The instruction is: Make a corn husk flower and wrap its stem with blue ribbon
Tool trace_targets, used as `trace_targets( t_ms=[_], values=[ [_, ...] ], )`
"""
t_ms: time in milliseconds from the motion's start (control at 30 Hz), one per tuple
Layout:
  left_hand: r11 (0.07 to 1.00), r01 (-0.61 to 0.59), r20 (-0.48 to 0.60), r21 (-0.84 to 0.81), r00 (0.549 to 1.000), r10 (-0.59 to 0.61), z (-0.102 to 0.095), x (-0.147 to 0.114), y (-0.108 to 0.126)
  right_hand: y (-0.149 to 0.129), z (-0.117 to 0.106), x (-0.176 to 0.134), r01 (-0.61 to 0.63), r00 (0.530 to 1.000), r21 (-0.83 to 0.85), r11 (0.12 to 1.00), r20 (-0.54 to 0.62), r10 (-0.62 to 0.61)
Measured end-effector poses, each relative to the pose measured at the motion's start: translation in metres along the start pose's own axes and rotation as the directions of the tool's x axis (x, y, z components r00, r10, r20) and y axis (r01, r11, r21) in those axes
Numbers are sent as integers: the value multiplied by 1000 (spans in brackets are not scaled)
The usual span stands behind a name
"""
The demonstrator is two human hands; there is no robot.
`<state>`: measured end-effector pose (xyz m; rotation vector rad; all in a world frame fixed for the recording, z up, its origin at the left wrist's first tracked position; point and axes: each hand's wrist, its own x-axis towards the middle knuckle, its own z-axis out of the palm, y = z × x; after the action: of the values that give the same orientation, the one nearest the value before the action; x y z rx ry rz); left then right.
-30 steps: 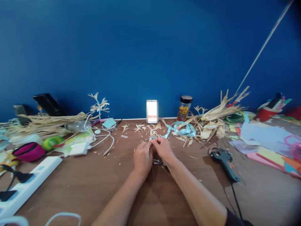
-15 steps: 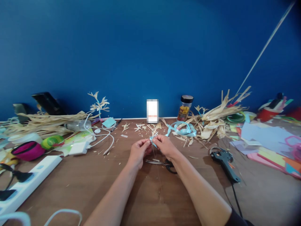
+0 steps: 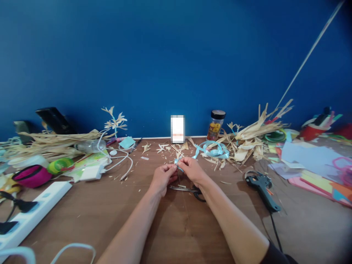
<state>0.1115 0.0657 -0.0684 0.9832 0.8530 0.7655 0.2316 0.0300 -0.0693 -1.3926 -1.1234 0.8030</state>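
My left hand (image 3: pixel 162 179) and my right hand (image 3: pixel 193 169) meet over the middle of the table, fingertips pinched together. Between them is a short piece of light blue ribbon (image 3: pixel 176 160), gripped from both sides at a thin stem with pale dried-husk strips at its top. The fingers hide part of how the ribbon sits on the stem. Scissors (image 3: pixel 199 194) lie just below, their blades pointing left and partly under the right hand. Beyond the fingertips are cut husk pieces (image 3: pixel 162 147) and a loose coil of light blue ribbon (image 3: pixel 216 149).
A glue gun (image 3: pixel 262 190) with its cord lies to the right, near coloured paper (image 3: pixel 305 157) and dried husks (image 3: pixel 251 146). A jar (image 3: pixel 215 126) stands by the wall. At left are a power strip (image 3: pixel 35 212), a white charger (image 3: pixel 90 172) and a husk flower (image 3: pixel 115 123).
Both hands keep their pinch at the same spot. The ribbon end at the fingertips shows slightly less, and the whole view has shifted a little.
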Motion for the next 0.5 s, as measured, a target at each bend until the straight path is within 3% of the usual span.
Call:
trace_targets(
  t_ms=[500],
  values=[
    [999, 11, -28, 39, 1000, -10, 0, 1, -2, 2, 2, 0, 44, 999, -1, 999, -13, -44]
  ],
)
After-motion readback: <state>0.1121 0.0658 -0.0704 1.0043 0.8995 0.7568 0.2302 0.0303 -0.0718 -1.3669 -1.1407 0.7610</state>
